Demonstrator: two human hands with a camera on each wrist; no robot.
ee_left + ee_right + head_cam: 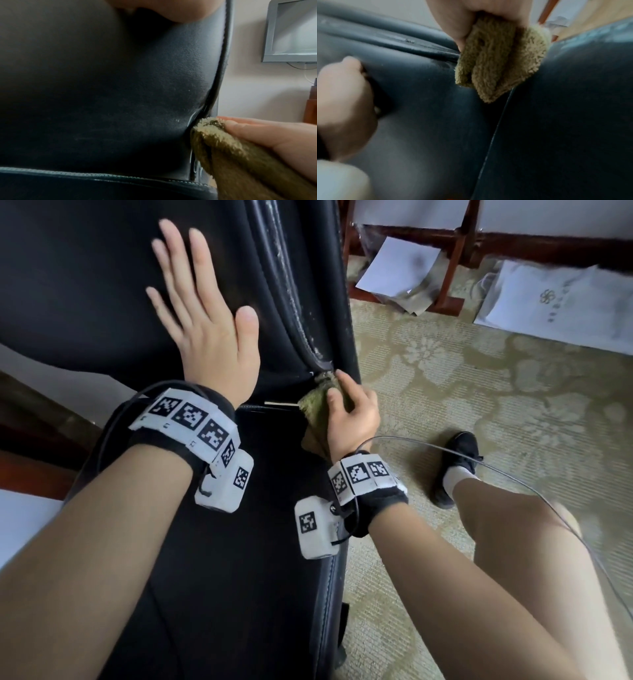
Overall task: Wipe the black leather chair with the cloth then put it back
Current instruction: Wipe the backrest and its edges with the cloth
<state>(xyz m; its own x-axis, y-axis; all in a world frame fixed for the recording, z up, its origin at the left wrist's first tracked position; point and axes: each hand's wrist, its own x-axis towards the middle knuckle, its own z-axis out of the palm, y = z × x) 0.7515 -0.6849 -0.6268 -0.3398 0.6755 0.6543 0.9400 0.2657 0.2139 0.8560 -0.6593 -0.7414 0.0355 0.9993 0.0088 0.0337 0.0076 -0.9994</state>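
The black leather chair (85, 268) fills the left of the head view, backrest above and seat (239, 577) below. My left hand (202, 313) lies flat on the backrest with fingers spread and straight. My right hand (349, 409) grips a bunched olive-green cloth (317, 405) and presses it into the corner where the backrest's dusty piped seam (294, 302) meets the seat. In the left wrist view the cloth (223, 142) sits against the seam's lower end. In the right wrist view the cloth (496, 60) hangs from my fingers over the crease.
Patterned beige carpet (479, 392) lies to the right of the chair. White paper bags (561, 302) and dark red wooden furniture legs (452, 268) stand at the back right. My leg and black shoe (457, 463) are on the carpet. A cable (513, 474) trails from my right wrist.
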